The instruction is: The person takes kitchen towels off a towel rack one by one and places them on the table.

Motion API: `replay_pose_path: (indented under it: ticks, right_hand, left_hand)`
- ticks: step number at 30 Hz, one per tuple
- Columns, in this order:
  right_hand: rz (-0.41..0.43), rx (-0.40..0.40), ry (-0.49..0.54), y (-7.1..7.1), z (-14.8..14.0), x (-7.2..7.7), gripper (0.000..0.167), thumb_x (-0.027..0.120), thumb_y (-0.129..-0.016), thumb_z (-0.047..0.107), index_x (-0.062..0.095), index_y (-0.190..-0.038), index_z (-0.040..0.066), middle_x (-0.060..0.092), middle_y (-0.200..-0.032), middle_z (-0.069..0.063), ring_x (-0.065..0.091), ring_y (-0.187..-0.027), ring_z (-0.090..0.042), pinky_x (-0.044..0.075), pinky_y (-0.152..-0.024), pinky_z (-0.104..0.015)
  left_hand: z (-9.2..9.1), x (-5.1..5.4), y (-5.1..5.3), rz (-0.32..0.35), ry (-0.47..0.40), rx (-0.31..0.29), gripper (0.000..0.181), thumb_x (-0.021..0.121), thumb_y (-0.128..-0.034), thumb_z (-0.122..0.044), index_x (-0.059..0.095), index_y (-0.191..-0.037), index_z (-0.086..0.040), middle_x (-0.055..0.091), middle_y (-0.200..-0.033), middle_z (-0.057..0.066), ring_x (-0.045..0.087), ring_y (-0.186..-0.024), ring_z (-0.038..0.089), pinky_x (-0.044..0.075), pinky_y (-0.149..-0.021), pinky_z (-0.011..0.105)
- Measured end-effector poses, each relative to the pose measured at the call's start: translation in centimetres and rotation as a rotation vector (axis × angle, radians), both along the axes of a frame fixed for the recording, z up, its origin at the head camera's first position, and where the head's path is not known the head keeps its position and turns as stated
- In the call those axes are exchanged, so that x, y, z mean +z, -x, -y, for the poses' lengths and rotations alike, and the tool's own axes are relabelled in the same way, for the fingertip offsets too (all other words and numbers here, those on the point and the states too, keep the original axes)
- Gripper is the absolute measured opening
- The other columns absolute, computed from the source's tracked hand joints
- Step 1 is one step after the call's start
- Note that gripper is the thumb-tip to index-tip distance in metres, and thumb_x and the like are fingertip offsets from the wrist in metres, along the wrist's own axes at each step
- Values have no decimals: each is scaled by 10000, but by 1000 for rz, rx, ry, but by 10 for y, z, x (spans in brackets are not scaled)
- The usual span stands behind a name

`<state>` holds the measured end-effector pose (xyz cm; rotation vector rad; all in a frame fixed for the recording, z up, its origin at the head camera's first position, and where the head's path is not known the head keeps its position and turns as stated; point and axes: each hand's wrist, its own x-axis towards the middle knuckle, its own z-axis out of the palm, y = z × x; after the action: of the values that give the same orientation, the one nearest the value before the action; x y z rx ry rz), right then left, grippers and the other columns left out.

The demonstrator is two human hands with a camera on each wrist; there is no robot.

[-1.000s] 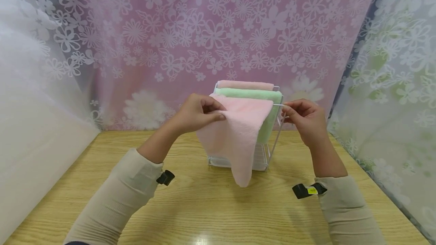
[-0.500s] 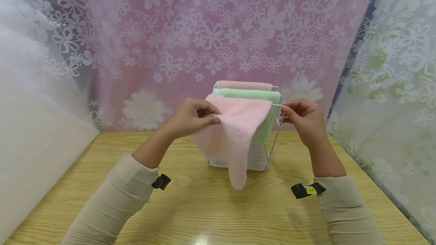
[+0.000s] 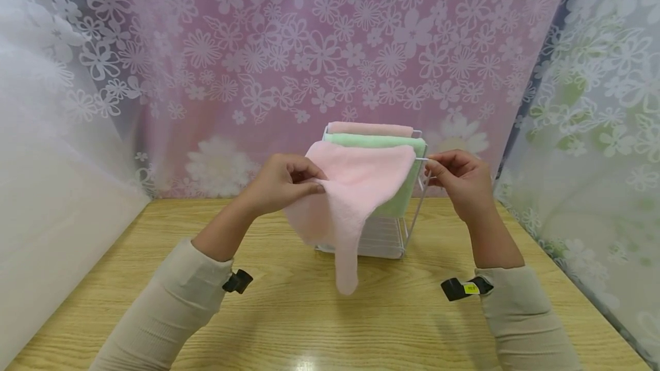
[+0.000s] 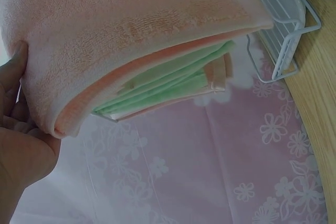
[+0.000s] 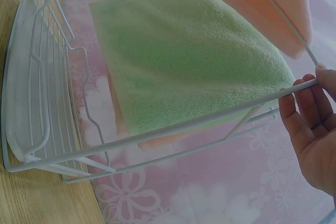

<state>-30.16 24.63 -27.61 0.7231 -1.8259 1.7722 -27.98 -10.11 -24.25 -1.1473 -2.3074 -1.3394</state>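
Observation:
My left hand (image 3: 278,185) pinches the left part of a pale pink towel (image 3: 361,173), pulling it toward me. That towel lies over the front top bar of a white wire rack (image 3: 381,239), and a fold of it droops low in front. My right hand (image 3: 466,182) pinches the rack's front right top corner, seen close up in the right wrist view on the wire frame (image 5: 173,125). Behind hang a folded green towel (image 3: 399,199) and, at the back, another pink towel (image 3: 371,129). In the left wrist view, the thumb lies on the towel's face, the fingers beneath its edge.
The rack stands on a wood-grain table (image 3: 309,325), with a white tray (image 5: 21,82) at its base. A pink flowered curtain (image 3: 258,73) closes off the back. Pale sheets hang at left and right. Each wrist wears a small black camera (image 3: 454,289).
My left hand has moved left and slightly down, drawing the pink towel with it. The drooping fold has swung left, baring more of the rack's base. My right hand keeps its place.

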Motion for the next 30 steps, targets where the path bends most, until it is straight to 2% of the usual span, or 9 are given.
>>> replay_pose_path:
  ticks: [10, 21, 25, 30]
  right_hand:
    - [-7, 19, 10, 2, -1, -1, 251, 664, -906, -8, 591, -1011, -224, 665, -836, -118, 651, -720, -201, 575, -653, -253]
    - [-5, 12, 11, 1, 0, -1, 180, 666, -902, -18, 639, -991, -172, 669, -835, -128, 664, -709, -177, 575, -666, -274]
    - [-9, 17, 20, 1, 0, -1, 213, 664, -901, -25, 609, -999, -206, 669, -818, -103, 661, -708, -159, 573, -665, -276]
    - [0, 16, 31, 1, 0, -1, 206, 670, -899, -18, 620, -994, -194, 663, -821, -112, 656, -708, -154, 575, -660, -270]
  left_hand:
    - [7, -6, 0, 3, -28, -26, 61, 756, -832, 8, 753, -893, 7, 708, -825, 58, 578, -644, 159, 478, -579, 222]
    - [17, -9, -4, 20, -32, 15, 62, 757, -828, 13, 756, -890, 3, 710, -831, 59, 599, -672, 145, 489, -592, 211]
    - [22, -9, -4, 4, -24, 51, 59, 768, -821, 2, 761, -879, -10, 707, -828, 51, 580, -669, 142, 478, -586, 209]
    - [26, -10, -5, 12, 6, 96, 56, 779, -812, -7, 766, -867, -10, 706, -810, 54, 561, -637, 144, 465, -558, 214]
